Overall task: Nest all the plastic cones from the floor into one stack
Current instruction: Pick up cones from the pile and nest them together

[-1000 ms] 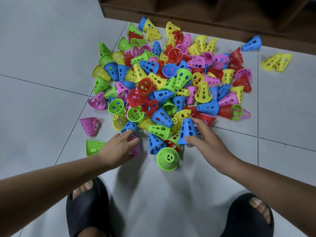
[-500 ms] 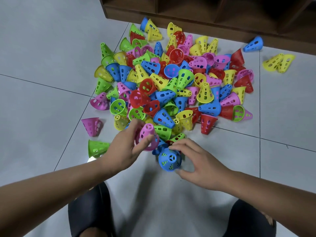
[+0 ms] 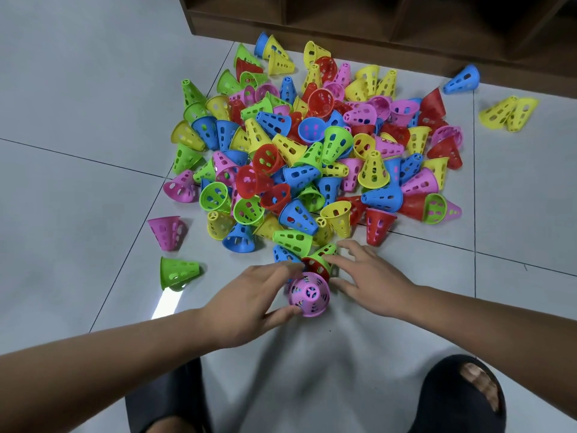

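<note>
We are holding the pink cone (image 3: 309, 295) in the grip of our left hand (image 3: 249, 304), thumb on its near side and fingers curling over its far side. It seems to be standing narrow end up on the floor (image 3: 78, 182), just this side of the heap of cones (image 3: 312, 151). Our right hand (image 3: 371, 282) is gripping nothing. Its fingers are lying straight and spread, the tips reaching a red cone (image 3: 313, 264) and a green cone (image 3: 324, 250) at the heap's near edge.

To do this step well, we are judging that the pink cone wants pressing straight down, not tilted, until its flared rim is seating. The left hand should be steadying the stack while the right is bringing one cone at a time, wide end down.

The cones are thin, glossy moulded plastic, tapering, with oval slots down the walls and a small spoked top. They are probably sliding into each other easily, yet tipping readily on the smooth grey tiles. Darker colour is showing through the pink slots, but we cannot tell how many cones are nested beneath.
</note>
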The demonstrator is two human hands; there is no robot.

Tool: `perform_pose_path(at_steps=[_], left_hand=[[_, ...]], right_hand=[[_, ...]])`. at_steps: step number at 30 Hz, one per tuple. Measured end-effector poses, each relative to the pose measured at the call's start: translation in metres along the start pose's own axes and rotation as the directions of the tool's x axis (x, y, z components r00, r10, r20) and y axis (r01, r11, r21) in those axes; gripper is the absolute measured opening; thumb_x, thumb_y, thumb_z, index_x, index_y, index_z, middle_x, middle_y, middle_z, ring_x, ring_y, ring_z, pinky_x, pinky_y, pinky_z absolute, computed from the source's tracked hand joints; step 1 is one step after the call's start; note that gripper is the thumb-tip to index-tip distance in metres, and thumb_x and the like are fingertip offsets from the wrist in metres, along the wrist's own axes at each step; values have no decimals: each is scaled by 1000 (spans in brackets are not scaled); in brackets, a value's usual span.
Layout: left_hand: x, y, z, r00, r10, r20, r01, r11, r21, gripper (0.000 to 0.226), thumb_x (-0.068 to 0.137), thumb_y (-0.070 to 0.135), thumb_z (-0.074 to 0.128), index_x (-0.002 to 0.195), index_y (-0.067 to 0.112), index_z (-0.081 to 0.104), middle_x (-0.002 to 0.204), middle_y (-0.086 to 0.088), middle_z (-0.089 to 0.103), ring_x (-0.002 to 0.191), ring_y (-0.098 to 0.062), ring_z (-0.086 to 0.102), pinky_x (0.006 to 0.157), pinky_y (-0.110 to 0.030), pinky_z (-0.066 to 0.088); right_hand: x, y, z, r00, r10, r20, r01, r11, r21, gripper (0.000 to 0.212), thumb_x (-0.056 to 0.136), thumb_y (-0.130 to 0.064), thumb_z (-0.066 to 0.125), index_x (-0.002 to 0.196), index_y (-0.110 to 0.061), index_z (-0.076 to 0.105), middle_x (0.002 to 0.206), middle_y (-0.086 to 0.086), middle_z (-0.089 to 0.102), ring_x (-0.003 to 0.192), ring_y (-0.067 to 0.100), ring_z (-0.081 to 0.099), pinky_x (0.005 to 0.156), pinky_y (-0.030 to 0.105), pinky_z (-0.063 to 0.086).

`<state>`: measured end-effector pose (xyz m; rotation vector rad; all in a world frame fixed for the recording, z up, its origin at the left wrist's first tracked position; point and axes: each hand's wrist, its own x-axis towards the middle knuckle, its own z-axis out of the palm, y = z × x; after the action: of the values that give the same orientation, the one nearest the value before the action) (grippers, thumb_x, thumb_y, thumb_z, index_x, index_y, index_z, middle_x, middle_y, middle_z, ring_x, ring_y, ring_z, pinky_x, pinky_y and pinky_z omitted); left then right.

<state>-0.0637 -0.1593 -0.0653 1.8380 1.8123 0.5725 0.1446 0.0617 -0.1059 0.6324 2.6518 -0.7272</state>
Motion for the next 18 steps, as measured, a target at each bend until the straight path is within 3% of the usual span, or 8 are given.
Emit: perform_pose_path(at_steps=[4, 8, 11, 13, 18], left_hand=[[-9, -23, -7, 999, -30, 22, 29, 998, 58, 58, 103, 61, 61, 147, 23, 52, 154, 8, 51, 139, -13, 53, 112, -33, 44], [-24, -64, -16, 995, -89, 36, 80, 975, 205, 56, 94, 46, 74, 142, 26, 53, 150, 7, 51, 134, -20, 56, 100, -41, 51], [-39, -93, -27, 984, -175, 39, 154, 936, 315, 60, 86, 42, 81, 138, 27, 56, 148, 4, 53, 130, -25, 57, 96, -44, 52], [-49, -107, -35, 969, -238, 62, 193, 893, 406, 69, 76, 43, 86, 137, 25, 58, 148, -1, 54, 133, -29, 55, 96, -46, 51], [-73, -132, -39, 896, -433, 97, 325, 788, 522, 88, 57, 48, 94, 135, 24, 62, 148, -5, 55, 136, -34, 53, 96, -50, 50]], right_hand=[[1, 1, 2, 1000, -5, 5, 5, 1000, -5, 56, 106, -52, 52, 159, -43, 35, 164, -2, 23, 144, 29, 44, 108, 45, 50], [1, -1, 2, 997, -34, 67, 34, 999, 5, 63, 107, -51, 53, 162, -55, 22, 165, -2, 19, 134, 29, 55, 102, 40, 54], [2, -4, 1, 996, -29, 86, 27, 999, 21, 60, 107, -48, 55, 161, -52, 29, 163, -2, 21, 105, 19, 65, 94, 35, 55], [6, -5, 1, 996, -24, 89, 19, 998, 61, 60, 106, -43, 60, 160, -47, 34, 163, -2, 24, 87, 8, 58, 92, 32, 53], [16, -6, 7, 995, -3, 99, -19, 976, 215, 69, 102, -29, 67, 159, -51, 36, 170, -4, 21, 92, 2, 62, 102, 30, 52]])
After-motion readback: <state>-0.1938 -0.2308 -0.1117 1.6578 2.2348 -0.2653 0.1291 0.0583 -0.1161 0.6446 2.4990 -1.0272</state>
